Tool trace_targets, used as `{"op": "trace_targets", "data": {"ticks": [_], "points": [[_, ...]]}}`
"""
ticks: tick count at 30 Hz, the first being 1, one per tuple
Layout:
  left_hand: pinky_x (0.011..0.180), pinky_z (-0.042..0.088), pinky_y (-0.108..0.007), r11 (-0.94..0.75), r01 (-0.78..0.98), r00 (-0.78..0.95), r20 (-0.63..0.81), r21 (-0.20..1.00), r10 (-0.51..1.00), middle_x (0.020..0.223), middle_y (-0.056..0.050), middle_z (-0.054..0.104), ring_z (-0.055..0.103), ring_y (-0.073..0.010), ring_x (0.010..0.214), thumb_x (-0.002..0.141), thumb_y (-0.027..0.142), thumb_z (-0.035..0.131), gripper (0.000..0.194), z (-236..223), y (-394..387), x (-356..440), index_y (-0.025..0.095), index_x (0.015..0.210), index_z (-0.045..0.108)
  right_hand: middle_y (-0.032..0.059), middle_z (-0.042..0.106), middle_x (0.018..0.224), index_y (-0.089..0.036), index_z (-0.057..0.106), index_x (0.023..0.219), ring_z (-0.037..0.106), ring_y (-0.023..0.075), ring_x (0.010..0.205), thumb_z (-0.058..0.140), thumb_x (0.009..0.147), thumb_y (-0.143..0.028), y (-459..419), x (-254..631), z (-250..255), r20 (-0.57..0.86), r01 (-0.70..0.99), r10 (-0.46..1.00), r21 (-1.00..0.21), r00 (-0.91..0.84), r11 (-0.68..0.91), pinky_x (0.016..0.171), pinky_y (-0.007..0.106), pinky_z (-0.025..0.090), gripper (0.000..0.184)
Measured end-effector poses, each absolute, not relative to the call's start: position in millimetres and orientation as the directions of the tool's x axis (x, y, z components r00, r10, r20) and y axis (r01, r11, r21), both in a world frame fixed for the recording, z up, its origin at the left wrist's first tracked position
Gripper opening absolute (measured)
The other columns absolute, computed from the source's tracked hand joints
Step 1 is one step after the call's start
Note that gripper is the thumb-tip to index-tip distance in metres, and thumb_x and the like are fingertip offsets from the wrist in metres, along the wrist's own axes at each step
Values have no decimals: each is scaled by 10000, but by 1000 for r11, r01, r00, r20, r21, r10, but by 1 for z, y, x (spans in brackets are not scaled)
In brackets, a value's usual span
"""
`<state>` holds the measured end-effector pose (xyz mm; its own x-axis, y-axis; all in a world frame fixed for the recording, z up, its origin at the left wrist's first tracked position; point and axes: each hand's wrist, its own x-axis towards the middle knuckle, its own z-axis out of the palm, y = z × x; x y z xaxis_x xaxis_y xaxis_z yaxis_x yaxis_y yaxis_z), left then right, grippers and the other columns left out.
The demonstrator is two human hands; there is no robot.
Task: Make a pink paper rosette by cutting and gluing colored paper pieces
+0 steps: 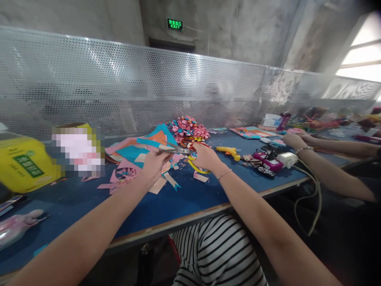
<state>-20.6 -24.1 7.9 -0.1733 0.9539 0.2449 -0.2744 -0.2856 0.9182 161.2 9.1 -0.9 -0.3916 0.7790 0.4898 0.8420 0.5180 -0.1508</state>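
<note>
My right hand (205, 157) grips a pair of scissors (183, 151) with red and yellow handles. Their blades point left, reaching over to my left hand (156, 163). The left fingers are pinched together by the blades; what they hold is too small and hidden to make out. Beneath and behind the hands lie coloured sheets (127, 151) in blue, orange and pink. Cut scraps, among them a blue-tipped strip (172, 181), are scattered under the scissors. A heap of small pink, blue and orange cut pieces (189, 129) rises just beyond them.
A yellow glue gun (229, 151) lies right of my hand, near a purple-and-white power strip (269, 161) with its cable (318, 190) hanging down. At left stands a yellow pack (25, 163). A perforated metal screen (119, 83) borders the blue table (196, 206). Another person's hands (297, 141) work at right.
</note>
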Motion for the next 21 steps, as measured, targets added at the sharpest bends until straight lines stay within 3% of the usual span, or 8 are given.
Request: {"op": "trace_targets", "data": {"ticks": [10, 21], "points": [[742, 487, -290, -266, -302, -161, 226, 915, 961, 647, -36, 648, 589, -127, 634, 447, 210, 756, 213, 7, -25, -21, 120, 612, 658, 113, 609, 997, -162, 525, 938, 576, 228, 900, 559, 709, -595, 10, 161, 0, 484, 828, 781, -181, -395, 531, 729, 304, 428, 491], [701, 504, -259, -206, -341, -181, 151, 917, 972, 599, -20, 623, 582, -108, 598, 462, 157, 749, 161, 10, -27, -19, 128, 545, 614, 86, 609, 949, -166, 548, 975, 567, 200, 873, 569, 726, -556, 12, 162, -2, 483, 791, 768, -220, -420, 571, 731, 285, 411, 463]]}}
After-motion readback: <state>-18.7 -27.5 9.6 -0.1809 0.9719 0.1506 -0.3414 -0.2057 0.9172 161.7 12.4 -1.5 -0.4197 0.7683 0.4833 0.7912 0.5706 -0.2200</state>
